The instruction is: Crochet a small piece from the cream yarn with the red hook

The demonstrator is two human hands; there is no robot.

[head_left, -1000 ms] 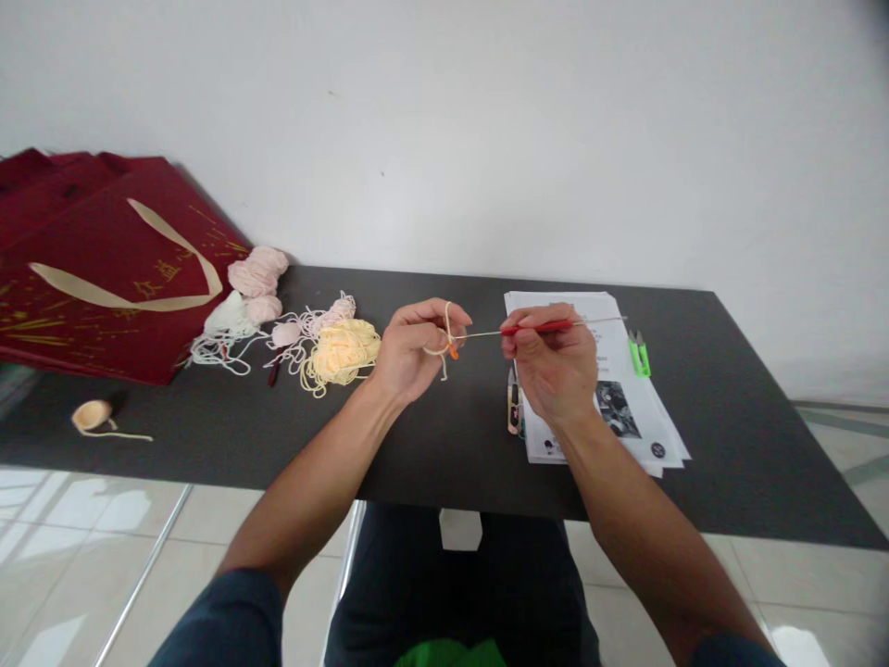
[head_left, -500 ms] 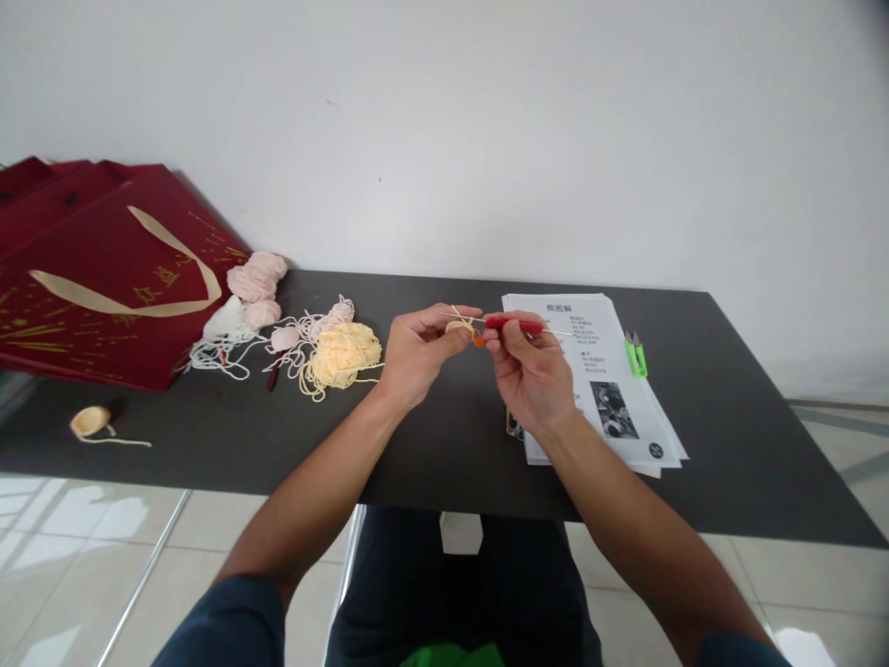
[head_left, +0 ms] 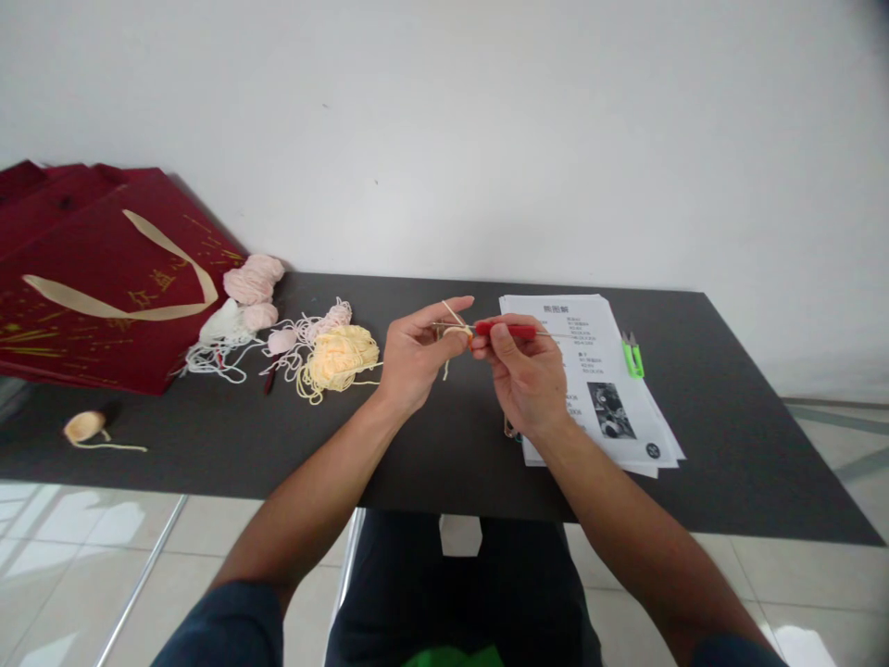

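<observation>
Above the dark table, my left hand pinches a small cream crochet piece between thumb and fingers. Cream yarn runs up over its raised index finger, and a short tail hangs below. My right hand is closed around the red grip of a crochet hook. The hook's thin metal shaft points left and meets the yarn at the piece. A bit of orange shows between the hands, partly hidden by fingers. Left of my left hand lies a yellow yarn ball, with a strand leading toward that hand.
Printed sheets lie under and beyond my right hand, with green thread snips on their right edge. Pink yarn and white yarn sit by a red gift bag. A small cream crocheted cup lies at the left.
Both hands have shifted slightly left. My left index finger is raised higher, lifting the yarn, and the orange bit is now more covered.
</observation>
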